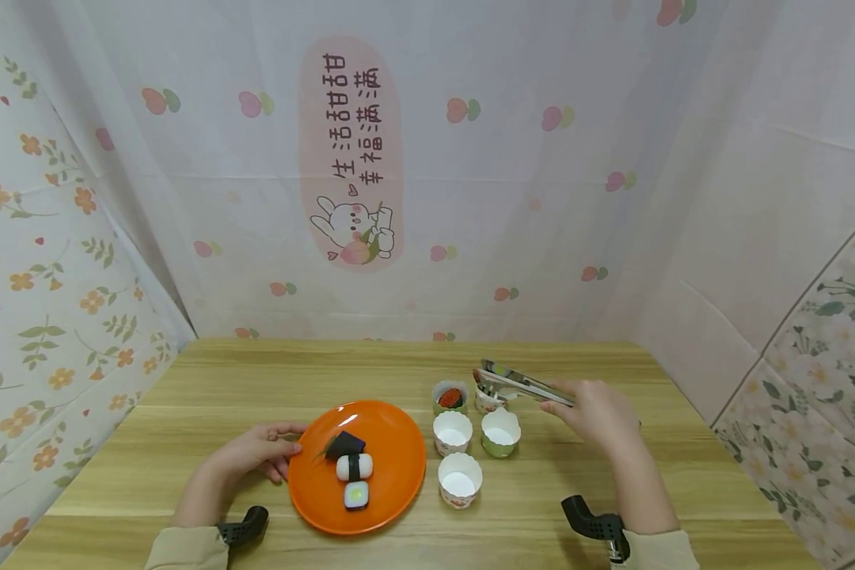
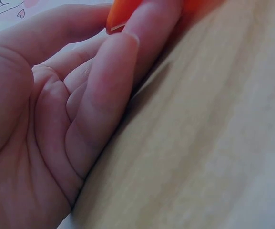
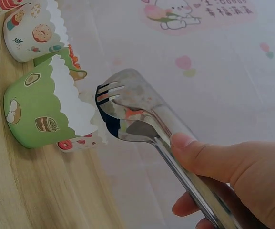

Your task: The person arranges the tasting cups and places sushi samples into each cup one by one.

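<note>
My left hand (image 1: 260,453) grips the left rim of an orange plate (image 1: 399,475), thumb above and fingers lower down. Three toy sushi pieces lie on it: a dark-wrapped hand roll (image 1: 346,445), a white piece with a black band (image 1: 355,467) and a small roll with a yellow-green centre (image 1: 356,496). My right hand (image 1: 598,412) holds metal tongs (image 3: 163,138), thumb on the upper arm. Their slotted tips are over the back right paper cup (image 1: 486,405); dark and reddish patches show there, and I cannot tell whether they pinch something.
A back left paper cup (image 1: 438,389) contains a red-topped piece (image 1: 450,398). Nearer stand a white-rimmed cup (image 1: 452,450), a green cup (image 1: 499,448) and a front cup (image 1: 459,500). A patterned curtain (image 1: 527,222) hangs behind the wooden table (image 1: 271,388).
</note>
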Demonstrator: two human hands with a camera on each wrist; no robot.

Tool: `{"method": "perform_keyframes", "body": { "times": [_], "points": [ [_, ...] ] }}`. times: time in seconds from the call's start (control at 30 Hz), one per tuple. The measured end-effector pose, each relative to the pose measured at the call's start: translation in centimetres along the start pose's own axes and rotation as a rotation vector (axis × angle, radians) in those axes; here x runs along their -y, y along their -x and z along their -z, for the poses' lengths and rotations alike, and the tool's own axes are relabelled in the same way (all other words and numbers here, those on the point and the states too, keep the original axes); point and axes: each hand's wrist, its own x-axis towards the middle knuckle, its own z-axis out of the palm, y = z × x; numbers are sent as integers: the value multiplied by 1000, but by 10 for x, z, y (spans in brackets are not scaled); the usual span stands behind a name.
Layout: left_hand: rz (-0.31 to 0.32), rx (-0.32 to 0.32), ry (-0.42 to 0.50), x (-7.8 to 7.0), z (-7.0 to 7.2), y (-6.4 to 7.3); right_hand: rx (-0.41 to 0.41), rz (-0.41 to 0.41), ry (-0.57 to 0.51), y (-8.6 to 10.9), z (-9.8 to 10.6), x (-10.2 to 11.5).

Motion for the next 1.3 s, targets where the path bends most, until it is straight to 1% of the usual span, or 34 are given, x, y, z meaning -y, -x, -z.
{"method": "perform_keyframes", "body": {
  "times": [0.23, 0.53, 1.03, 1.3],
  "points": [
    [1, -7, -11, 0, 0, 0, 2, -4, 16, 0, -2, -2],
    [-6, 2, -8, 0, 0, 0, 11, -14, 13, 0, -2, -3],
    [-5, 20, 1, 3, 2, -1, 1, 0, 6, 0, -1, -1],
    [-6, 14, -6, 3, 2, -1, 31, 5, 14, -2, 0, 2]
  ]
}}
